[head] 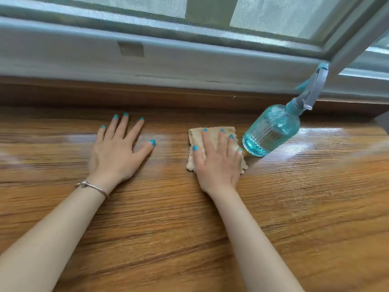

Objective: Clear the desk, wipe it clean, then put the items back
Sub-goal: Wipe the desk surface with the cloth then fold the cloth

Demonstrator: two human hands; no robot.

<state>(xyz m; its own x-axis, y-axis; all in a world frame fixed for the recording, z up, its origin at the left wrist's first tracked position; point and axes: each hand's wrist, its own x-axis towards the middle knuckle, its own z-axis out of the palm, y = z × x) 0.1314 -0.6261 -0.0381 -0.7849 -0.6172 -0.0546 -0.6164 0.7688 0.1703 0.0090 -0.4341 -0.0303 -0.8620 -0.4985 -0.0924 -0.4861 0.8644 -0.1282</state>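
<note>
Both of my bare forearms reach in from the near edge across the wooden counter (294, 207), whose grain runs side to side and whose far strip shines with pale glare. On the left, a thin silver bracelet (92, 186) circles my wrist, and my left hand (117, 152) lies flat on the bare wood, palm down, its fingers (121, 125) straight and spread apart, holding nothing. Further right, my right hand (219, 161) presses flat on a small beige cloth (212, 133), fingers straight and slightly fanned over it, not curled round it; the cloth's frayed edges show beyond my fingertips and at both sides of my palm. Just beside the cloth, on its right, a teal ribbed glass spray bottle (271, 129) stands on the counter, its grey trigger head toward the window frame (189, 51) that runs along the back.
</note>
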